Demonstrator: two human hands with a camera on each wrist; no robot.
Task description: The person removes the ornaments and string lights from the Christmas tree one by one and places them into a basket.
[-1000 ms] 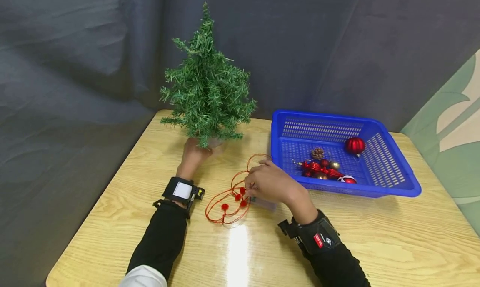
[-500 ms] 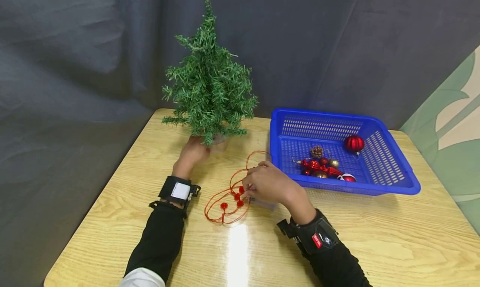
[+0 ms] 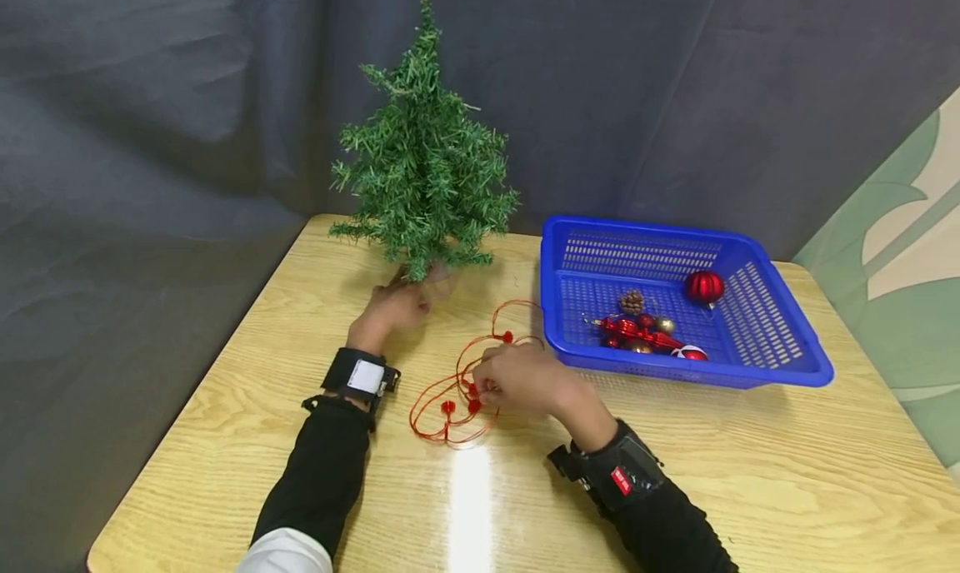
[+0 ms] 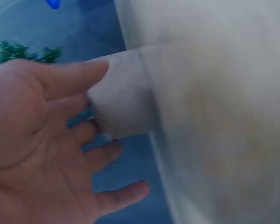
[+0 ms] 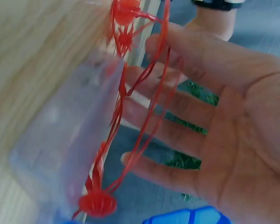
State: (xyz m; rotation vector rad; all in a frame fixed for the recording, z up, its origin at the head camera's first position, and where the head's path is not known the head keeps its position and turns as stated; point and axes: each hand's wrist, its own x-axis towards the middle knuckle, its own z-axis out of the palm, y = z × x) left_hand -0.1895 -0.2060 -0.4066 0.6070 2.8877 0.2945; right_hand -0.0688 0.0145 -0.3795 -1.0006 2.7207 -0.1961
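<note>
A small green artificial Christmas tree [image 3: 427, 156] stands upright at the back left of the table. My left hand [image 3: 390, 311] is at the foot of the tree; the left wrist view shows its fingers loosely spread and the thumb at the edge of a whitish base [image 4: 126, 93], blurred. A thin red cord [image 3: 416, 406] with small red balls lies in loops mid-table. My right hand [image 3: 525, 377] is over it, thumb and fingertips pinching part of the cord. Beside the cord, a clear plastic piece [image 5: 70, 135] appears in the right wrist view.
A blue basket [image 3: 690, 373] stands on the right, holding a ribbed red bauble [image 3: 705, 287], a pine cone [image 3: 632, 301] and several smaller red and gold ornaments. A dark cloth [image 3: 615, 98] hangs behind the wooden table [image 3: 225, 440].
The tree has shifted slightly right, and my left hand has come a little away from its base. My right hand has moved slightly left over the cord, and one red ball now shows behind it.
</note>
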